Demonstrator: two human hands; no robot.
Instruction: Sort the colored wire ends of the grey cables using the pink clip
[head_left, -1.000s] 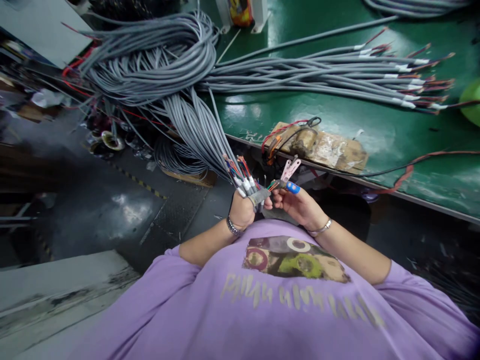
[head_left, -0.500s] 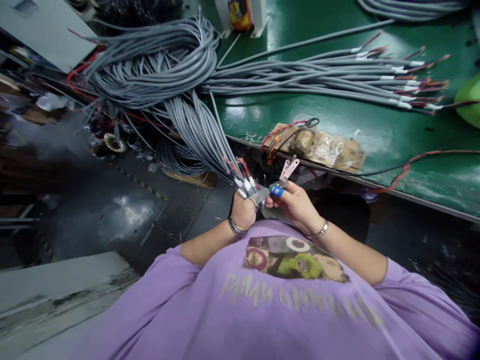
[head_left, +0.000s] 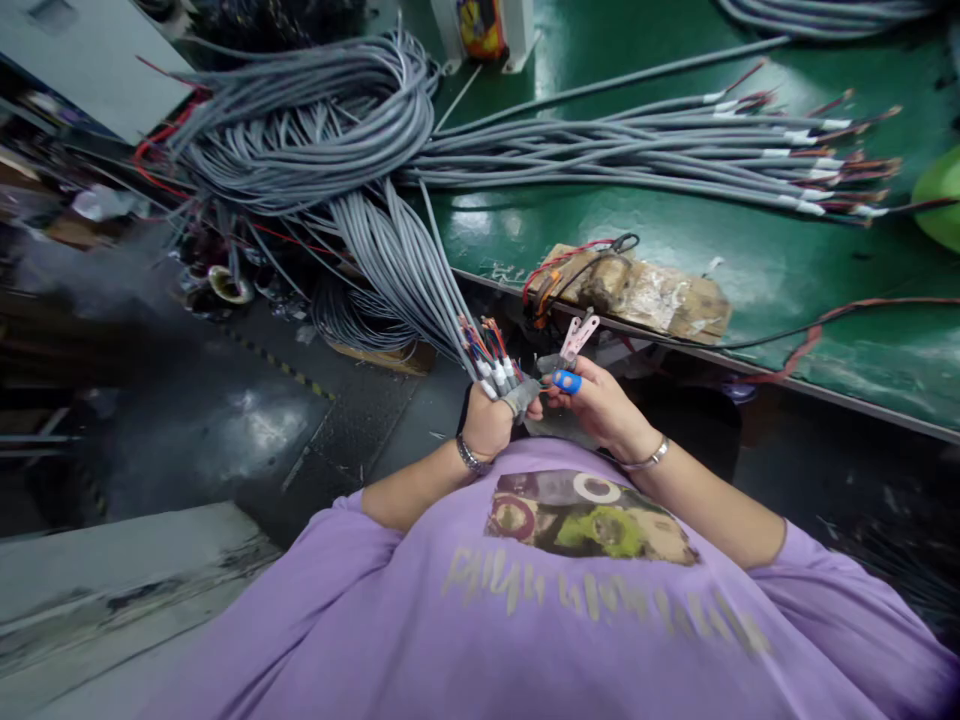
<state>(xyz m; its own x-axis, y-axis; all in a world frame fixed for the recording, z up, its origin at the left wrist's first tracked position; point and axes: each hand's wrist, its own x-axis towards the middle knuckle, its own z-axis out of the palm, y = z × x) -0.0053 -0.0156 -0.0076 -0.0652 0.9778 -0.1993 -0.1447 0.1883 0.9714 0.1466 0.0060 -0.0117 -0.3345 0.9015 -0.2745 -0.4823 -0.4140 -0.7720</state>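
My left hand [head_left: 491, 418] is closed round the ends of a bundle of grey cables [head_left: 405, 260], with a grey covering on its thumb. White sleeves [head_left: 499, 375] and bared red, blue and copper-coloured wires [head_left: 491, 340] stick up above the fist. Close beside it, my right hand [head_left: 596, 400] pinches a thin wire [head_left: 546, 387] between thumb and fingertips, and a blue wrap [head_left: 566, 381] covers part of its thumb. A pink-handled clip [head_left: 579, 335] juts out just past the right fingers; I cannot tell whether they hold it.
A large grey cable coil [head_left: 300, 140] lies on the green bench [head_left: 487, 235], its stripped ends [head_left: 832, 170] spread right. A worn wooden block [head_left: 660, 295] sits at the bench edge, with a red-and-black lead [head_left: 814, 335] nearby. More coiled cable [head_left: 360, 320] hangs below.
The cable ends in my left hand have shifted slightly right. My right hand has moved a little to the right, its fingers still pinched.
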